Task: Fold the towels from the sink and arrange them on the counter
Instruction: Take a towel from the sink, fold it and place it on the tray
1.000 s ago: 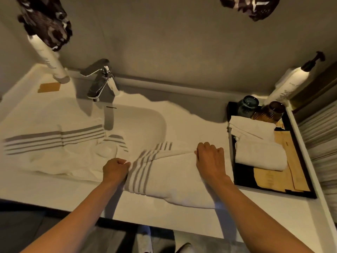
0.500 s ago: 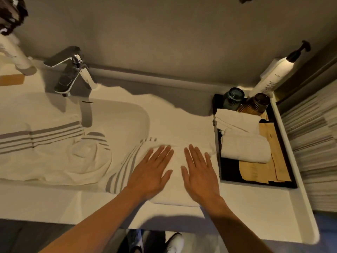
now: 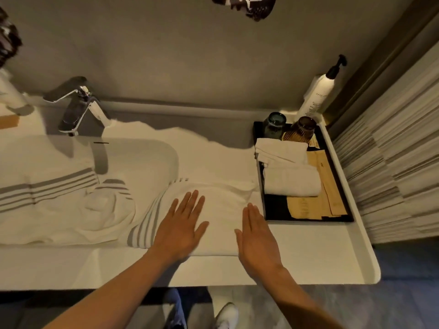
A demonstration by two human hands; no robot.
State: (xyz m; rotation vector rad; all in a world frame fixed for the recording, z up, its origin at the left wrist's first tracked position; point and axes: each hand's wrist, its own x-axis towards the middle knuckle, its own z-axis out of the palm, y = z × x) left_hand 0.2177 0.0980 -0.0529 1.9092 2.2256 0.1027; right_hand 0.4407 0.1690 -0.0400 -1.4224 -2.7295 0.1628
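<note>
Striped towel (image 3: pixel 213 205), folded, on counter (image 3: pixel 308 257) beside black tray (image 3: pixel 261 186), pressed under flat left hand (image 3: pixel 183 226) and right hand (image 3: pixel 255 236), neither gripping; second striped towel (image 3: pixel 59 200), unfolded, in sink (image 3: pixel 147 150), outstanding.

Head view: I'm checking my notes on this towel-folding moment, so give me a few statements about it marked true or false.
1. Both hands lie flat with straight fingers on the folded striped towel. True: the left hand and the right hand both press it.
2. A second striped towel lies unfolded in the sink. True.
3. The folded towel lies inside the black tray. False: it lies on the counter, left of the tray.
4. The tray holds no towels. False: white towels lie in it.
5. The pump bottle stands behind the tray. True.
</note>
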